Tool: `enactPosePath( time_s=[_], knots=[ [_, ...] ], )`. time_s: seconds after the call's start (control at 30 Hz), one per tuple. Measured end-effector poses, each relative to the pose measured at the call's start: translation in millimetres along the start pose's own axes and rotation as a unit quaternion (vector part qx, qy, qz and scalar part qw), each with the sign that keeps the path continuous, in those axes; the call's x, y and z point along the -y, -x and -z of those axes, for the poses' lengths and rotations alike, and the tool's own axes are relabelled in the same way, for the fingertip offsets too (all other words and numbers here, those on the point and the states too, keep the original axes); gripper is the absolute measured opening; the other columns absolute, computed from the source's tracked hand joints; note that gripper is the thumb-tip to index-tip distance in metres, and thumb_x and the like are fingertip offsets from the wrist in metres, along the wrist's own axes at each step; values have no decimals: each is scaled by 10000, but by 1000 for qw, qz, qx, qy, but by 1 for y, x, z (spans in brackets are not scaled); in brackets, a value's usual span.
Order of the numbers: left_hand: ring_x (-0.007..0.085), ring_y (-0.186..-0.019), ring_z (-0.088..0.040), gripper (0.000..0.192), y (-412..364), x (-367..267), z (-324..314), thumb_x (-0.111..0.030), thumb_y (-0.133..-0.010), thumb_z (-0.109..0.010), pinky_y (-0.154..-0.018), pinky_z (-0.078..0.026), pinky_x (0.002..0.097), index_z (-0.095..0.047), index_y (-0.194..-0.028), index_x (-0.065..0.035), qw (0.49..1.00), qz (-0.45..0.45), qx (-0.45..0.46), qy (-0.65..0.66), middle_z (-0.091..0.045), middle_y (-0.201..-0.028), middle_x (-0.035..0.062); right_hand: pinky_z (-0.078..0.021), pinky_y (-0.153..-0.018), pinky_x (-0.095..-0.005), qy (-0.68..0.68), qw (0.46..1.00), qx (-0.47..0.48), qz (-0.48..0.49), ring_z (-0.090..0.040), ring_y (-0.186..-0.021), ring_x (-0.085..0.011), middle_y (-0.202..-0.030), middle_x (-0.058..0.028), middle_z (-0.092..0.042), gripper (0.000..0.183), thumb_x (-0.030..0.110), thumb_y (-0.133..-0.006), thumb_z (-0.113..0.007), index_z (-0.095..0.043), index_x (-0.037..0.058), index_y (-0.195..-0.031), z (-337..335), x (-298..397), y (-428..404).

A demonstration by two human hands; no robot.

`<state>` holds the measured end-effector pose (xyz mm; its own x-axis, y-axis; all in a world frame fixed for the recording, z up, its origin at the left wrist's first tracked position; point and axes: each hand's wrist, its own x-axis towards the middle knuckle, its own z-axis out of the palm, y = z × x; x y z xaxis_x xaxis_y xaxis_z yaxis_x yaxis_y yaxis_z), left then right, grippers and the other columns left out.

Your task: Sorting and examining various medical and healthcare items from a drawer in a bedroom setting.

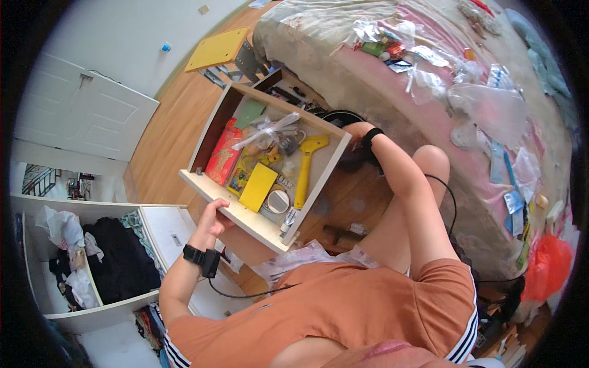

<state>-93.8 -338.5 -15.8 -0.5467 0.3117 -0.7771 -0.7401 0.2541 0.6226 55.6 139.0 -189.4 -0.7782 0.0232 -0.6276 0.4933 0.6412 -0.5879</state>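
Observation:
A wooden drawer (pixel 340 154), pulled free of its cabinet, is held tilted before me. My left hand (pixel 214 218) grips its pale front panel, thumb over the top edge. My right hand (pixel 360 129) is by the far right corner; its fingers are hidden, so their grip cannot be told. Inside lie a yellow T-shaped scraper (pixel 304 172), a red envelope (pixel 224 152) with gold print and a flat yellow item (pixel 258 186). A small round mirror (pixel 278 201), a knotted clear plastic bag (pixel 271 131) and a green paper (pixel 250 113) lie there too.
A black round bin (pixel 343 115) stands behind the drawer, near another open drawer (pixel 299 85). To the right is a bed (pixel 368 83) strewn with plastic bags and packets. A yellow-topped stool (pixel 218 48) stands beyond. Open wardrobe compartments (pixel 94 271) hold clothes at left.

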Motion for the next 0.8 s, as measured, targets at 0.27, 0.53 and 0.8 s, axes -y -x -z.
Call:
enactPosePath(
  time_s=[0.27,0.53,0.8],
  knots=[
    [331,-1018,-592,366,-48,-14,-110,-128,-764,-645,-877,-531,583,-496,-1080,-17,992,27,92,-77,-555,-1071,147,-505,-523,-324,-249,919,-288,-102,-610,-599,-198,-784,-104,-634,417,327,-1009,-453,-658,-21,-905,82,8,195],
    [372,-1146,-547,479,-73,24,-188,-128,-793,-555,-970,-481,563,-450,-1242,1,975,89,197,-58,-539,-1226,185,-514,-774,-398,-61,845,-513,139,-647,-895,-356,-964,-187,-674,183,149,-903,-556,-646,18,-994,51,-28,199],
    [367,-1134,-562,518,-107,27,-199,-172,-812,-530,-961,-500,535,-439,-1279,34,967,142,191,-87,-535,-1267,195,-513,-734,-360,-132,798,-556,191,-664,-824,-314,-900,-175,-679,174,174,-942,-559,-619,21,-1001,39,2,245]
  ],
)
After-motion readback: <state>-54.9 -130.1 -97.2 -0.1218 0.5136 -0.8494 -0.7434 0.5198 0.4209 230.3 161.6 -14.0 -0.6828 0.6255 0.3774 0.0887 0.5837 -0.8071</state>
